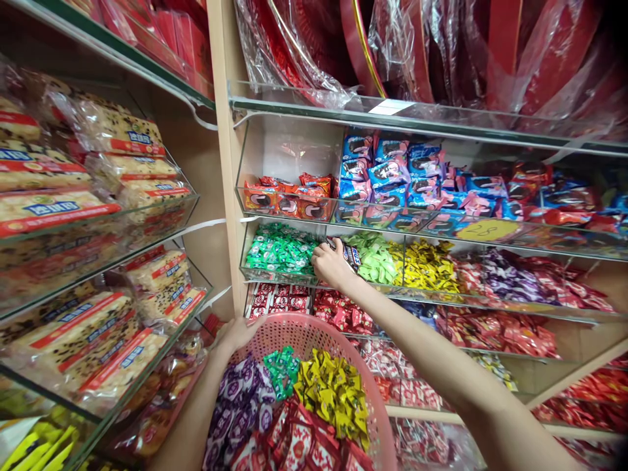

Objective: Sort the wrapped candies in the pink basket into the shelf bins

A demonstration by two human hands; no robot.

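Observation:
My left hand point(240, 335) is closed on the rim of a pink perforated plastic basket point(375, 373). Sorted piles fill the basket: purple-wrapped candies point(243, 399), a few green-wrapped candies point(282, 371), yellow-wrapped candies point(336, 392) and red-and-white packets point(299, 445). My right hand point(331, 263) reaches into a glass-fronted shelf bin, its fingers curled in. It is at the right edge of the green candy pile point(282, 248), beside dark-wrapped packets point(351, 255). What lies between its fingers is hidden.
Pale green candies point(377, 258) and yellow candies point(426, 267) lie further right behind the low glass front. Blue cookie packets point(387, 171) line the shelf above. Stacked pastry packs point(132, 140) stand on the left shelves. Large wrapped red items point(441, 52) hang over the top glass shelf.

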